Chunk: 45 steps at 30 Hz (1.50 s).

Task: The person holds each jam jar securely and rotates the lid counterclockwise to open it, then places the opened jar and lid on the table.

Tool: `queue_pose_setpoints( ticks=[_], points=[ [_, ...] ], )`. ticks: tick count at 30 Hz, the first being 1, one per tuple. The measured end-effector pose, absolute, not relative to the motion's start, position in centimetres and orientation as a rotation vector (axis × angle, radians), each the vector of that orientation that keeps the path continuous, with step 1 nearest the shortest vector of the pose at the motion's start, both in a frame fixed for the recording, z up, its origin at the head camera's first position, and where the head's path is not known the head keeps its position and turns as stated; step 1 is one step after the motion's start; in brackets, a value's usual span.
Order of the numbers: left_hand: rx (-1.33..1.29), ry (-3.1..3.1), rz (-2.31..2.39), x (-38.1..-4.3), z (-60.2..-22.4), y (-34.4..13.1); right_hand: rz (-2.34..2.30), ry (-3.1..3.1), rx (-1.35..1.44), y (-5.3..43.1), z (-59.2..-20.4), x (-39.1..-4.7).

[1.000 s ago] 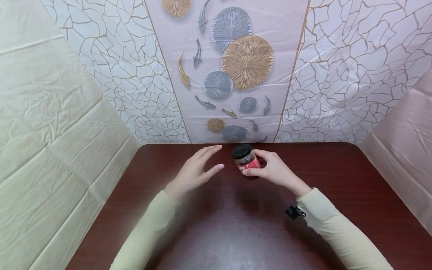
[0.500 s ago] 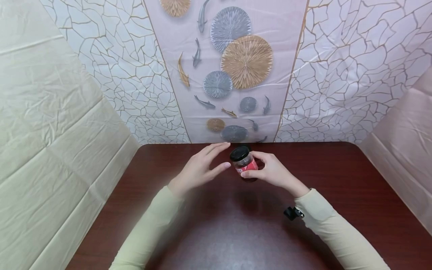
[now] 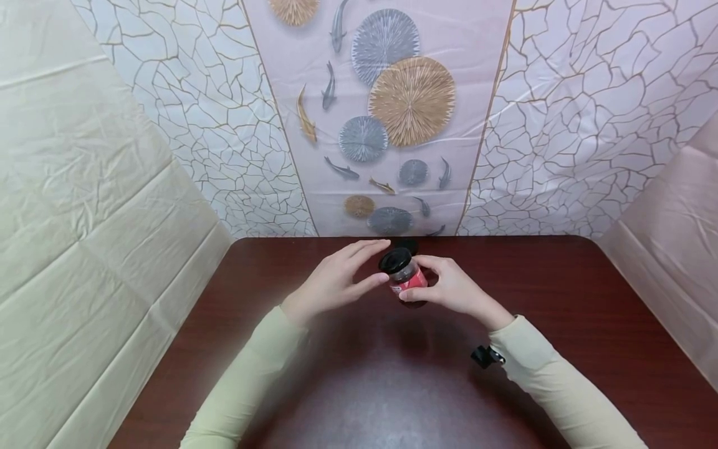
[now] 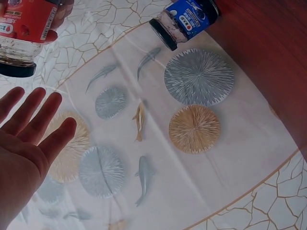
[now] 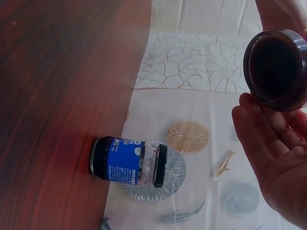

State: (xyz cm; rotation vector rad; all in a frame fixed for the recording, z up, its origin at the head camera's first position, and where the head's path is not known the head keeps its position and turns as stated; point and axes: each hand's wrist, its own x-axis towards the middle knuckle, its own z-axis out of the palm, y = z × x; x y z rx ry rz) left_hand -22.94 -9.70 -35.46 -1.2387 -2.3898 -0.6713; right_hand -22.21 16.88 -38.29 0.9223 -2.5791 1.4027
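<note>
My right hand (image 3: 457, 287) grips a glass jar with a red label (image 3: 414, 280) and a black lid, thumb in front and fingers behind. The jar is raised over the table and tilted, its lid leaning left. Beside that lid, my left hand (image 3: 333, 280) has its fingers extended and thumb apart. In the left wrist view a gap shows between these fingertips and the lid of the red-label jar (image 4: 24, 28). Behind it on the table stands a second jar with a blue label (image 5: 123, 162) and black lid. In the head view mostly its lid (image 3: 407, 244) shows.
The dark reddish-brown table (image 3: 359, 386) ends at a patterned cloth backdrop (image 3: 404, 187) just behind the jars. Plain cream cloth walls rise at the left (image 3: 112, 249) and right. A small black device (image 3: 487, 356) sits at the right wrist.
The red-label jar and my right hand have shifted a little left and nearer to me, uncovering the other jar's lid. My left hand has moved right, up to the raised jar's lid.
</note>
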Motion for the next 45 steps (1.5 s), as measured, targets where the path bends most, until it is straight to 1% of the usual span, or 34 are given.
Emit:
queue_pose_setpoints(
  ticks=[21,34,39,45],
  points=[
    [-1.479,-2.355,-0.611,-22.4,-35.0,-9.9,1.336,-2.572,1.109,16.4,-38.9,-21.3],
    [-1.506,-2.371,-0.574,-21.9,-34.7,-10.0,1.318,-2.555,1.174,15.9,-38.9,-21.0],
    [-1.473,-2.408,-0.597,-21.8,-34.6,-9.8,1.267,-2.548,1.182,15.6,-39.0,-20.8],
    [-1.417,-2.428,-0.578,-21.6,-34.8,-9.4,1.353,-2.535,1.216,15.1,-39.0,-20.4]
  ],
)
